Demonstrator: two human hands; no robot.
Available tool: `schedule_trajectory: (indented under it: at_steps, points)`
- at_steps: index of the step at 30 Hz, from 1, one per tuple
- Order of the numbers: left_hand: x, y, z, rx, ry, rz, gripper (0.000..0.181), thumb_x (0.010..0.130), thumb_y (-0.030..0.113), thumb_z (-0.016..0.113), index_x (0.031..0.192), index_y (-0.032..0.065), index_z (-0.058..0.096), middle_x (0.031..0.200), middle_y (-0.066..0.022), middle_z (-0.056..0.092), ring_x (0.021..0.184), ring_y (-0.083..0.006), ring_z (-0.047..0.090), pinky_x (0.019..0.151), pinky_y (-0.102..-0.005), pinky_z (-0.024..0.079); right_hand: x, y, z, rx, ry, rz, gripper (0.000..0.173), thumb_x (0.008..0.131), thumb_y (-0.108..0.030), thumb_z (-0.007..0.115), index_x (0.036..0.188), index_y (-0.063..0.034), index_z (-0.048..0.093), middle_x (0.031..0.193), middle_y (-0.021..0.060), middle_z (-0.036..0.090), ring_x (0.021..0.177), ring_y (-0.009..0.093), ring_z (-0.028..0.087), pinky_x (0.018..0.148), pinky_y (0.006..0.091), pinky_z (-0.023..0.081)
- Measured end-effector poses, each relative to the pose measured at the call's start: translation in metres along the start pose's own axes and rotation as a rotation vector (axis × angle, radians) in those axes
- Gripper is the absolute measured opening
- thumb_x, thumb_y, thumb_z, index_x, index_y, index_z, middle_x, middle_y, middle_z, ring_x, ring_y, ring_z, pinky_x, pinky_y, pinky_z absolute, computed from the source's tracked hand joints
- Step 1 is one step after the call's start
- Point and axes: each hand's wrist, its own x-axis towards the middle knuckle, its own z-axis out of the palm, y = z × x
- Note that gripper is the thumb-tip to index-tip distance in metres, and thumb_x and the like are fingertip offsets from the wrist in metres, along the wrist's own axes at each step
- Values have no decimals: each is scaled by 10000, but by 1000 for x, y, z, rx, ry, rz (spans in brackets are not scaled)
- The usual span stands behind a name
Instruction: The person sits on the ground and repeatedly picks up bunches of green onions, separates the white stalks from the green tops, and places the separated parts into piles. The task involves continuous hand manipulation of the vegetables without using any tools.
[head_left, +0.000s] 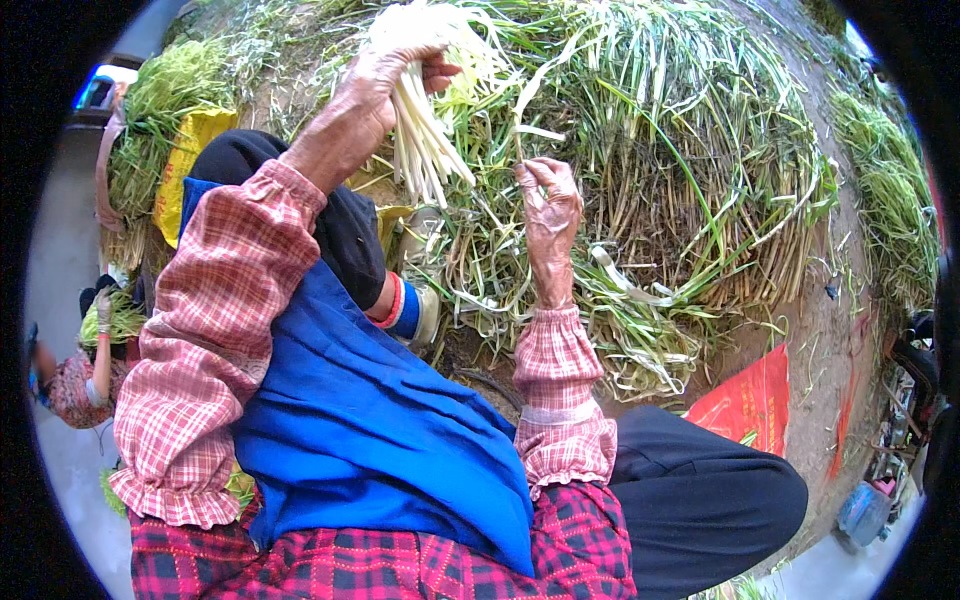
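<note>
My left hand (382, 86) grips a bunch of slender pale stems (427, 142), which look like garlic shoots. Their cut-looking ends point down, and glare washes out the part above my hand. To the right, my right hand (551, 187) pinches a single thin stalk (519, 146) between thumb and forefinger. A pale strip of leaf (540, 133) curls off the top of that stalk. Below and around both hands lies a loose litter of stripped leaves (480, 277). A large heap of long green shoots (697, 150) with brownish lower stems spreads beyond my right hand.
A yellow sack (191, 161) stands beside more greens (180, 82) at left. Near my right knee lies a red printed sack (750, 405). Another pile of greens (881, 187) and a clear plastic bottle (862, 514) are far right. Another person (82, 386) holds greens at far left.
</note>
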Motion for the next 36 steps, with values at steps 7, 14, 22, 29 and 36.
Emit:
schedule_trajectory:
  at_steps: [7,14,22,29,36]
  points:
    - [-31,-16,12,38,-65,-99,309,767,59,644,1018,-99,558,1013,-189,622,889,-271,642,691,-259,564,-11,-29,18,305,-182,122,201,815,-196,635,913,-22,660,720,77,656,606,121,599,553,256,446]
    - [-45,-18,23,222,-91,-134,245,734,94,689,941,-13,613,892,-88,650,755,-161,638,576,-196,484,-13,-37,19,193,-227,-55,177,771,-174,641,875,-33,665,760,117,652,653,250,631,597,299,471]
    - [-57,-16,40,470,-210,83,165,725,164,711,824,45,653,671,12,599,568,-37,508,495,-169,375,-6,-33,13,535,-419,171,261,824,-201,561,974,0,635,851,56,642,744,92,587,615,227,449]
    - [-65,-28,48,647,-336,130,219,745,204,693,860,23,652,683,4,616,554,-52,530,504,-191,424,4,-39,11,1023,-108,353,238,902,-237,496,1017,-39,562,800,18,595,698,87,571,550,226,503]
    - [-67,-35,45,632,-349,164,193,765,168,630,837,-10,651,738,-48,622,605,-89,563,528,-220,460,-2,-40,23,1236,52,476,157,865,-155,577,962,-33,594,788,33,623,635,99,587,517,216,488]
